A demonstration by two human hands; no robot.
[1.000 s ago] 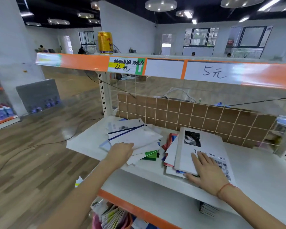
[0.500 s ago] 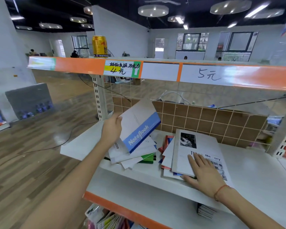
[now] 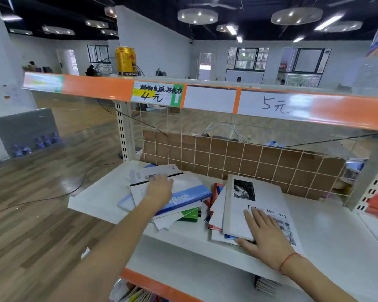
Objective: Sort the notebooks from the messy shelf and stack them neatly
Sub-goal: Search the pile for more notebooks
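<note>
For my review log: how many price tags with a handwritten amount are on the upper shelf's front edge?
2: the 4 yuan tag below the can, the 5 yuan tag further right.

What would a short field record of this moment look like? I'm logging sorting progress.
left hand: flat on the blue-banded notebook, open
right hand: palm down on the grey-covered notebook
left pile: skewed, fanned out, green notebook underneath
right pile: roughly squared, red cover poking out
surface: white shelf
above: gold can on upper shelf

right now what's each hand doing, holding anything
Left hand: open, reaching flat over the blue notebook, gripping nothing.
Right hand: open, palm pressed on the white notebook.
</note>
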